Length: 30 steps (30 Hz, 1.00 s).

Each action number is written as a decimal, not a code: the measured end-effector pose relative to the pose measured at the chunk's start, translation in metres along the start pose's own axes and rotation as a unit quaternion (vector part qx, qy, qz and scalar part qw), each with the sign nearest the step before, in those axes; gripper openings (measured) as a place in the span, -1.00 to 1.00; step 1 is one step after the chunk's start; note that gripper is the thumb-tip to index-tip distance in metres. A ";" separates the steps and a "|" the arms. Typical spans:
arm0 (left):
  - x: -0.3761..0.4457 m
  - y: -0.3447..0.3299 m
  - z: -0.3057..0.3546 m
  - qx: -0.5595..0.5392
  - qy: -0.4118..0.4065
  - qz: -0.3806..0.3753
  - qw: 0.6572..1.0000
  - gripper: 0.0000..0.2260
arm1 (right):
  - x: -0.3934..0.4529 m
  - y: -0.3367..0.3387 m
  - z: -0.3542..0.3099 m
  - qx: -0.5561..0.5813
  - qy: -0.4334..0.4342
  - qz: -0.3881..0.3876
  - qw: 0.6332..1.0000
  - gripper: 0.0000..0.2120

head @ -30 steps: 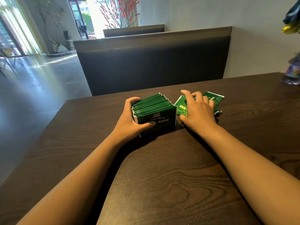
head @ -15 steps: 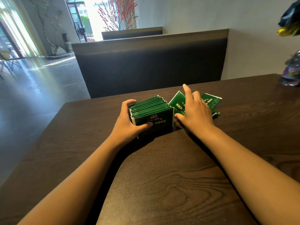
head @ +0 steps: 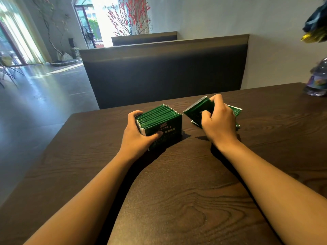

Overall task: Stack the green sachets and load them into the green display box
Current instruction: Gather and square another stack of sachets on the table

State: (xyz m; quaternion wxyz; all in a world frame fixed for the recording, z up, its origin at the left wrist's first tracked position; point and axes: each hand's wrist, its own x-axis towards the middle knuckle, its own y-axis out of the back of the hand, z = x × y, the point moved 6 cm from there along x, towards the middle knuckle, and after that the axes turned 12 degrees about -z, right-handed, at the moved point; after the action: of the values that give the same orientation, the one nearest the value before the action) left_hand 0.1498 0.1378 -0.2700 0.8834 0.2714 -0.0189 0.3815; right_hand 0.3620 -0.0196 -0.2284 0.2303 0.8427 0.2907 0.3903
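— Where the dark wooden bench (head: pixel 177 200) narrows toward its far edge, what is seen?

— The green display box (head: pixel 163 132) is stood there, packed with green sachets (head: pixel 156 114) set on edge in a row, their top edges showing above the front wall. The box is held by the left hand (head: pixel 137 137): the fingers are curled round its left side and the thumb is laid across the printed front. So that grip is clenched on the box.

— And the other side?

— Just right of the box, a small stack of loose sachets (head: pixel 198 110) is pinched by the right hand (head: pixel 218 123), fingers bent over the top and the thumb pressed against the near face. The stack is tilted, its left corner raised off the bench. More sachets (head: pixel 236 110) are left flat on the bench beneath and behind that hand, partly hidden by it.

— Anything else on the bench?

— A blurred purple object (head: pixel 317 80) is placed near the far right edge; what it is cannot be told. A dark padded seat back (head: pixel 164 71) is seen beyond the bench.
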 end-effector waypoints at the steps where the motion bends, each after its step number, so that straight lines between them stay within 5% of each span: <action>1: 0.000 0.000 0.000 0.000 0.000 0.000 1.000 -0.26 | -0.001 0.003 -0.003 0.010 0.016 0.017 1.000 -0.86; 8: 0.001 0.000 0.000 -0.001 -0.007 0.001 1.000 -0.26 | -0.009 0.004 -0.026 -0.010 0.133 0.045 0.990 -0.80; 15: 0.001 -0.001 0.000 -0.004 -0.009 -0.003 1.000 -0.25 | -0.008 -0.009 -0.034 -0.040 0.179 -0.035 0.982 -0.84; 21: 0.000 -0.002 0.001 -0.002 -0.013 -0.005 1.000 -0.27 | -0.007 -0.036 -0.026 -0.079 0.166 -0.157 0.970 -0.76; 30: -0.001 -0.003 0.003 -0.025 -0.013 -0.019 0.999 -0.28 | -0.006 -0.042 -0.016 -0.031 0.093 -0.170 0.981 -0.31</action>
State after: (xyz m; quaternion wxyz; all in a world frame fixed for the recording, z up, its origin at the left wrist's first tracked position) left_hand 0.1519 0.1343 -0.2693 0.8968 0.2545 -0.0348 0.3603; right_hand 0.3330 0.0093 -0.2478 0.2911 0.7333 0.4379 0.4310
